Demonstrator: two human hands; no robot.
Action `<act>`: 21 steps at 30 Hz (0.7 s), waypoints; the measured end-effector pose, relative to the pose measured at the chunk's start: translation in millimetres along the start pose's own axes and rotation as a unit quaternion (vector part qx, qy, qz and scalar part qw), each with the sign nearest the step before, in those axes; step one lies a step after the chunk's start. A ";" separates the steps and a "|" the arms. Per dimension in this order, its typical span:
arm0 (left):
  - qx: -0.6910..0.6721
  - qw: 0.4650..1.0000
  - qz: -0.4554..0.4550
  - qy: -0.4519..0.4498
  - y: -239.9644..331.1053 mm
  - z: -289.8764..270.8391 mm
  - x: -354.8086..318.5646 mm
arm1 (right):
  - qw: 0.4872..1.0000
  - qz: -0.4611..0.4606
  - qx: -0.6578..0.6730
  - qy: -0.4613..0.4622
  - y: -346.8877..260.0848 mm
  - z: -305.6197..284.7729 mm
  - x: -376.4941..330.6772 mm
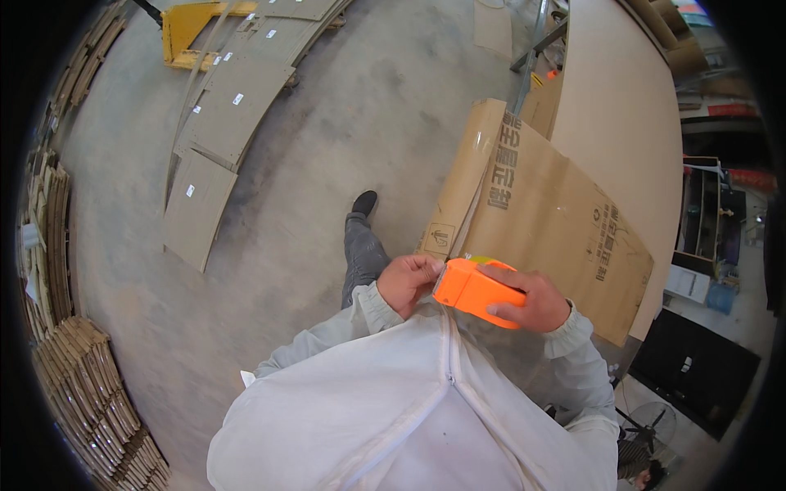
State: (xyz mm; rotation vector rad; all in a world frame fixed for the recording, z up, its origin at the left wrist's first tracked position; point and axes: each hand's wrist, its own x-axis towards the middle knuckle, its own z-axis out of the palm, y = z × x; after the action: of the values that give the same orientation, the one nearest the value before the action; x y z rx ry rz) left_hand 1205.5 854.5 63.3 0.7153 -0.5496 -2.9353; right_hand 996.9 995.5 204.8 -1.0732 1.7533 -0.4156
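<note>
My right hand (534, 296) grips an orange tape dispenser (471, 288) in front of my chest. My left hand (407, 281) pinches at the dispenser's front end, fingers closed on what looks like the tape's end. Just beyond both hands lies a large brown cardboard box (540, 213) with dark printing, resting on a tan table top (614, 106). A strip of clear tape runs along the box's seam. My white jacket fills the lower middle of the view.
Flattened cardboard sheets (221, 114) lie on the concrete floor at upper left beside a yellow pallet jack (190, 29). Stacks of folded cartons (90, 401) line the left wall. A dark cabinet (704, 368) and a fan (651, 425) stand at lower right.
</note>
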 end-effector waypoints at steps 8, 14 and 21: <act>0.242 0.888 0.226 0.320 45.5 -123.3 96.4 | 0.985 0.084 0.150 0.004 -16.9 -29.7 29.8; 0.348 0.860 0.071 0.365 -15.3 -244.5 192.9 | 0.994 0.101 0.023 -0.017 -20.1 -46.7 76.0; 0.350 0.909 -0.160 0.160 -158.8 -202.6 241.4 | 0.991 0.128 0.016 -0.029 -25.9 -43.4 84.0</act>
State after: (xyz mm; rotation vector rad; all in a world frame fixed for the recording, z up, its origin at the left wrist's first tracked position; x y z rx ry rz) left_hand 1086.0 900.4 -265.6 1.4372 -1.6092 -2.7438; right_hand 962.0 904.6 194.0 -0.8160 1.7973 -0.2508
